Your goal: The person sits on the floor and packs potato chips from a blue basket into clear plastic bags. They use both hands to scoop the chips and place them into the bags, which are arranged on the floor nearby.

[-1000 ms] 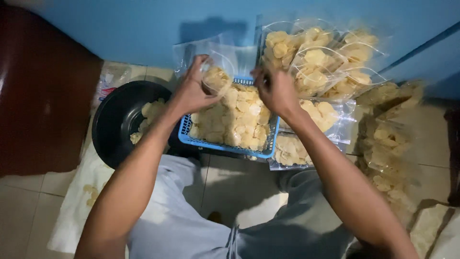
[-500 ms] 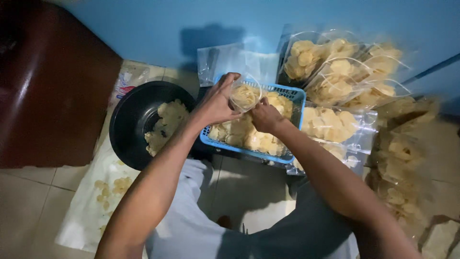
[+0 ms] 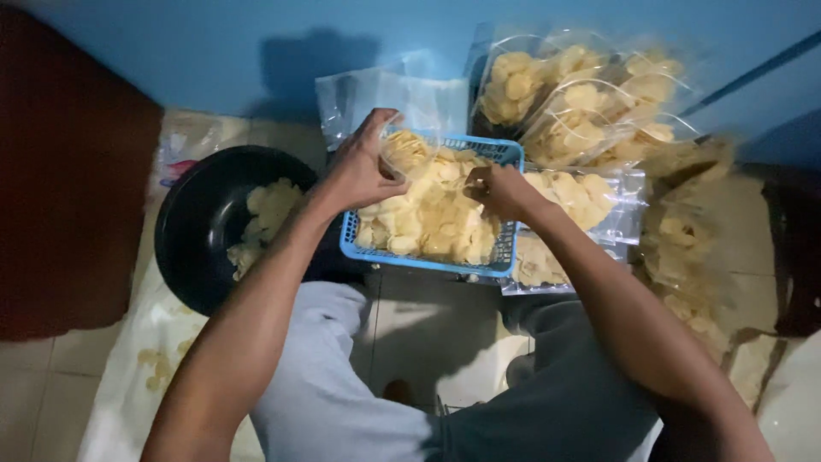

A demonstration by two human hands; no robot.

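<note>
A blue plastic basket (image 3: 428, 261) heaped with pale yellow chips (image 3: 436, 218) sits on the floor in front of me. My left hand (image 3: 359, 167) holds a small clear plastic bag (image 3: 406, 150), partly filled with chips, over the basket's far left corner. My right hand (image 3: 496, 190) is over the chip pile just right of the bag, fingers pinched around a few chips.
A black bowl (image 3: 192, 231) with some chips stands left of the basket. Empty clear bags (image 3: 385, 98) lean on the blue wall behind. Several filled chip bags (image 3: 581, 111) pile up at the right. A dark brown panel (image 3: 60, 214) rises at the left.
The small bag in my left hand has stayed over the basket. My right hand has drawn in from the right and now pinches chips close to the bag.
</note>
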